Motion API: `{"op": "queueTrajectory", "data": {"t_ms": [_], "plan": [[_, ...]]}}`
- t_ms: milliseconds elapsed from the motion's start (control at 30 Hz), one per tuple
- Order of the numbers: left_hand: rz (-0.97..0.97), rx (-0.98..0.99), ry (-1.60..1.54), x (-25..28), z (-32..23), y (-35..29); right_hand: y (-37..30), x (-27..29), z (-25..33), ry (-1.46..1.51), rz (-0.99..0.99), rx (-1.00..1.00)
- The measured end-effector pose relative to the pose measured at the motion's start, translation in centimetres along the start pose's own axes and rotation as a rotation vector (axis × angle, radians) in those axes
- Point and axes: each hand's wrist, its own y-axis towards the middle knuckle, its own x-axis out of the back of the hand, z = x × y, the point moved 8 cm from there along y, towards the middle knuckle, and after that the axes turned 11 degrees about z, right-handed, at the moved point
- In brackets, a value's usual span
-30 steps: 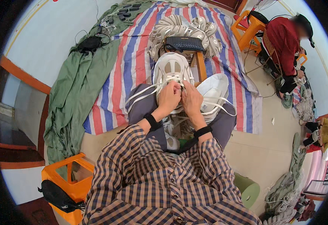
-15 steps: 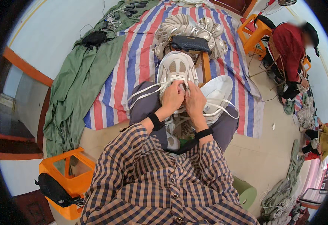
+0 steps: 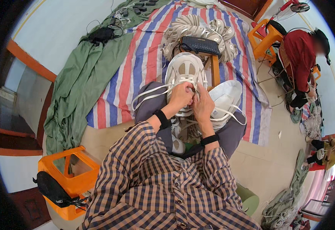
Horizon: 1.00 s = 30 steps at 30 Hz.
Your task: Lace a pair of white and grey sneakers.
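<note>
A white and beige sneaker (image 3: 185, 68) rests toe-away between my knees, its white laces (image 3: 152, 95) trailing loosely to the left. Over its lacing area, my left hand (image 3: 181, 96) is closed with bent fingers on the shoelace. My right hand (image 3: 203, 106) pinches at the lace on the opposite side, the two hands almost touching. Their fingertips partly hide the eyelets and the tongue. Just right of my right hand, a second white sneaker (image 3: 228, 96) lies on my thigh, its lace looping over my leg. More shoe parts show between my legs.
Beyond the sneaker, a dark woven pouch (image 3: 201, 45) lies on a wooden stool (image 3: 215, 71), before a pile of sneakers (image 3: 190, 26) on a striped sheet (image 3: 131, 73). An orange stool (image 3: 69, 172) stands at left. A person in red (image 3: 298, 57) sits bent over at far right.
My hands have drawn slightly nearer to each other over the laces, with the fingers more bent. The whole view has shifted a little; the sneakers stay in place.
</note>
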Motion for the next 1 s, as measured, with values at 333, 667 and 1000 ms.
{"op": "queueTrajectory", "data": {"t_ms": [333, 667, 1000], "plan": [[0.016, 0.066, -0.054, -0.1, 0.7, 0.7, 0.1, 0.2, 0.5, -0.064, -0.055, 0.142], [-0.248, -0.061, 0.319, 0.1, 2.1, 1.5, -0.1, 0.0, 0.0, -0.064, -0.013, 0.126], [0.097, 0.084, 0.077, -0.1, 1.3, -3.3, -0.4, -0.4, -0.4, -0.058, 0.067, 0.088]]}}
